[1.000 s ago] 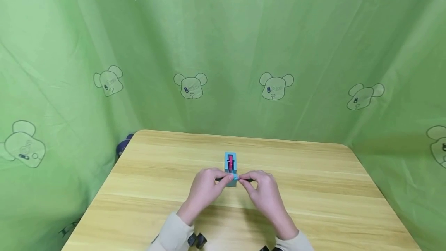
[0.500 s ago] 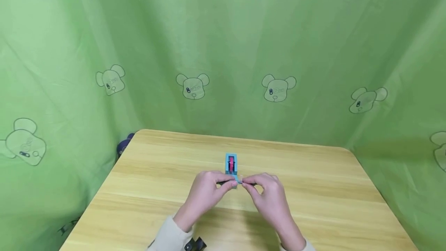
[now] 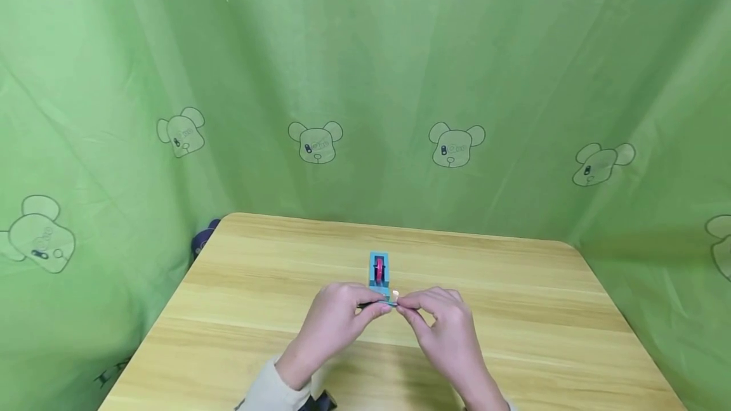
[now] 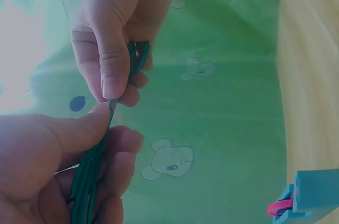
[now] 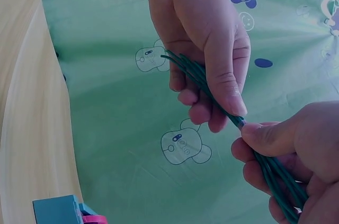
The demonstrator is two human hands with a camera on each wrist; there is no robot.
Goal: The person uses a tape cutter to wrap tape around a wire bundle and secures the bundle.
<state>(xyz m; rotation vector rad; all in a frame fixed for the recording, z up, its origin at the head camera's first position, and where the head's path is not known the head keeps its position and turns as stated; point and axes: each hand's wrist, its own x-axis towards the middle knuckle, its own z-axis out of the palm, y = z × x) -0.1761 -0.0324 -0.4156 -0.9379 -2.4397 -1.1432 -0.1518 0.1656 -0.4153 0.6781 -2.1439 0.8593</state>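
A bundle of thin dark green strands (image 4: 92, 176) runs from one hand to the other, held up off the table. My left hand (image 3: 337, 316) pinches it between thumb and fingers, the rest of the bundle lying along the palm. Tip to tip with it, my right hand (image 3: 442, 322) pinches the other half of the bundle. In the left wrist view a small pale band (image 4: 112, 104) shows on the strands between the two thumbs, mostly covered by fingertips. Just beyond the hands stands a blue tape dispenser (image 3: 372, 274) with a pink roll (image 3: 379, 269) inside.
The wood-grain table (image 3: 274, 259) has a rounded back edge. Green curtains (image 3: 377, 68) printed with bear heads hang behind it and on both sides. A black piece (image 3: 325, 400) sits by the left cuff.
Both hands have drawn slightly back from the dispenser toward the body, uncovering more of its front. They keep their pinch on the strands. The head view has shifted a little.
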